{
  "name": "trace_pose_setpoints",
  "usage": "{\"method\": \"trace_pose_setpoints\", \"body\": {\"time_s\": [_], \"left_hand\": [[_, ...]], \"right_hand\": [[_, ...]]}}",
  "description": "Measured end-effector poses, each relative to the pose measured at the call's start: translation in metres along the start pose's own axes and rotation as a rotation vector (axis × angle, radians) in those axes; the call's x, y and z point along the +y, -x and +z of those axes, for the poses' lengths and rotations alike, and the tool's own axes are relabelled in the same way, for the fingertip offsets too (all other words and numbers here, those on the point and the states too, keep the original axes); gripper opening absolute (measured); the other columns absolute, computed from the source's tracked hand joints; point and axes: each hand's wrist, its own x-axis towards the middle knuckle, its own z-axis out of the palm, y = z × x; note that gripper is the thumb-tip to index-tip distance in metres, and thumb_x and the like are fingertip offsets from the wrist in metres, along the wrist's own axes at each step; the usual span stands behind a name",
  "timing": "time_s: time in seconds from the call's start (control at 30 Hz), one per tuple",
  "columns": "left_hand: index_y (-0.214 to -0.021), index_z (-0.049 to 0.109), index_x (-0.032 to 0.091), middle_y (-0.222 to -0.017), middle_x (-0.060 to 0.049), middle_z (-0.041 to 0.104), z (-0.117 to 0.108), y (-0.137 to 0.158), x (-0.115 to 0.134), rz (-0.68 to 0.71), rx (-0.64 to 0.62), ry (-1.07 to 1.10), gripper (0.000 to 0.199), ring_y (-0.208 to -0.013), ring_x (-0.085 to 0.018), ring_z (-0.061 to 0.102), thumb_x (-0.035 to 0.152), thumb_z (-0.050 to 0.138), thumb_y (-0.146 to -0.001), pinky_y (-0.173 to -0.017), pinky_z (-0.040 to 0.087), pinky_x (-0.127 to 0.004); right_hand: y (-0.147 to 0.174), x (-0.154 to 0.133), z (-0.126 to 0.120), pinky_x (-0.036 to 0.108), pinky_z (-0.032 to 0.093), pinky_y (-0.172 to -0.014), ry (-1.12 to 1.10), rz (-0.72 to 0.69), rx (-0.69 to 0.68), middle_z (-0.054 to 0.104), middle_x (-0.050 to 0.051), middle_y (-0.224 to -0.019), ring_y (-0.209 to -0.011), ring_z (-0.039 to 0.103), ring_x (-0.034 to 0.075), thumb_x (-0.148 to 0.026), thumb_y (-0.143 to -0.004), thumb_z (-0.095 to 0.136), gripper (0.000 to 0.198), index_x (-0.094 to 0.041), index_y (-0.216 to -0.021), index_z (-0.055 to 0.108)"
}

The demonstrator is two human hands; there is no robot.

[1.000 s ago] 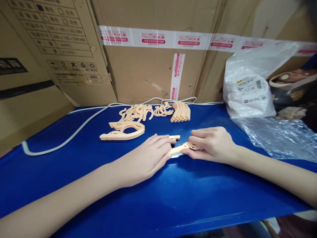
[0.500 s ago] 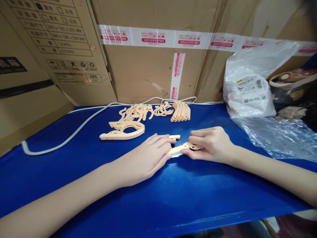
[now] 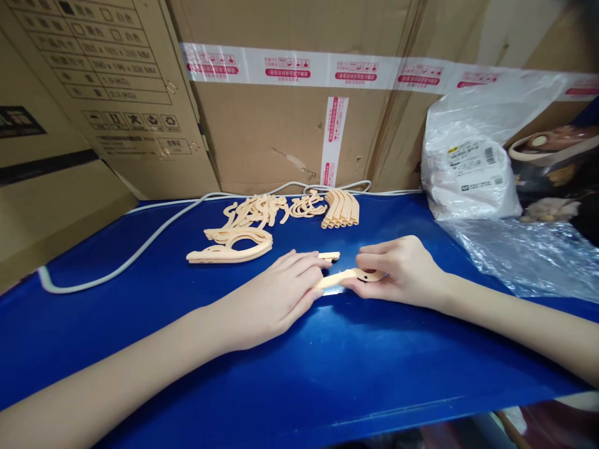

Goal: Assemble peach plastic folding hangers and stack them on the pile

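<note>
Low over the blue table, both hands grip one beige plastic folding hanger (image 3: 337, 278) made of jointed pieces. My left hand (image 3: 281, 293) is closed around its left part, with the fingers laid over the top and the thumb below. A further beige end (image 3: 329, 256) sticks out past those fingers; whether it belongs to the same hanger is hidden. My right hand (image 3: 397, 271) pinches the right-hand piece, which has a dark hole, between thumb and bent fingers. Left of the hands lies a stack of folded beige hangers (image 3: 231, 254).
Behind the hands lie loose beige arms (image 3: 257, 211), small hooks (image 3: 306, 204) and a row of curved tubular pieces (image 3: 341, 209). A white cable (image 3: 154, 245) runs along the back and left. Cardboard boxes (image 3: 281, 131) wall the rear; a plastic bag (image 3: 470, 168) stands at right.
The hanger's two pieces at the joint have shifted slightly and now look more in line. Both hands keep the same hold, and the view has moved a little.
</note>
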Motion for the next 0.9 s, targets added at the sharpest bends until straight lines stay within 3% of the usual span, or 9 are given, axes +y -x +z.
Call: {"method": "trace_pose_setpoints", "body": {"time_s": [0.1,0.23,0.4,0.57,0.9], "left_hand": [[-0.118,0.057,0.020,-0.146,-0.007,0.048,0.000,0.000,0.002,-0.021,-0.010,0.009,0.032,-0.139,-0.021,0.037,0.029,0.030,-0.105,-0.117,0.027,-0.046],[-0.118,0.059,0.021,-0.141,-0.006,0.053,-0.001,0.000,0.005,-0.056,0.020,0.045,0.032,-0.135,-0.022,0.041,0.035,0.034,-0.104,-0.112,0.035,-0.043],[-0.129,0.056,0.022,-0.146,-0.005,0.048,0.002,0.001,0.003,-0.110,0.063,0.094,0.035,-0.135,-0.021,0.043,0.029,0.036,-0.102,-0.114,0.036,-0.039],[-0.139,0.050,0.019,-0.149,-0.006,0.046,0.008,0.001,-0.007,-0.157,0.098,0.117,0.042,-0.139,-0.020,0.041,0.025,0.046,-0.098,-0.117,0.034,-0.039],[-0.137,0.052,0.016,-0.143,-0.008,0.054,0.009,-0.001,-0.010,-0.175,0.176,0.092,0.040,-0.134,-0.020,0.047,0.030,0.043,-0.100,-0.116,0.035,-0.038]], "right_hand": [[0.000,0.006,0.001,0.026,0.019,-0.045,0.016,-0.044,-0.038,0.043,-0.005,-0.049,-0.042,0.034,0.007,-0.047,-0.092,0.051,0.047,-0.019,-0.056,0.045],[0.001,0.008,-0.001,0.027,0.020,-0.045,-0.085,-0.202,-0.075,0.041,-0.005,-0.047,-0.041,0.033,0.008,-0.046,-0.090,0.049,0.043,-0.021,-0.057,0.041],[0.005,-0.014,-0.001,0.029,0.023,-0.047,-0.260,-0.329,-0.057,0.037,-0.005,-0.048,-0.043,0.030,0.010,-0.050,-0.088,0.048,0.043,-0.022,-0.057,0.035],[0.004,-0.031,0.004,0.030,0.023,-0.050,-0.287,-0.391,-0.062,0.038,-0.004,-0.055,-0.052,0.027,0.013,-0.053,-0.086,0.045,0.043,-0.022,-0.057,0.039],[0.000,-0.023,-0.002,0.035,0.040,-0.073,-0.310,-0.386,-0.104,0.060,0.008,-0.085,-0.077,0.048,0.019,-0.042,-0.084,0.052,0.028,-0.018,-0.069,0.053]]}}
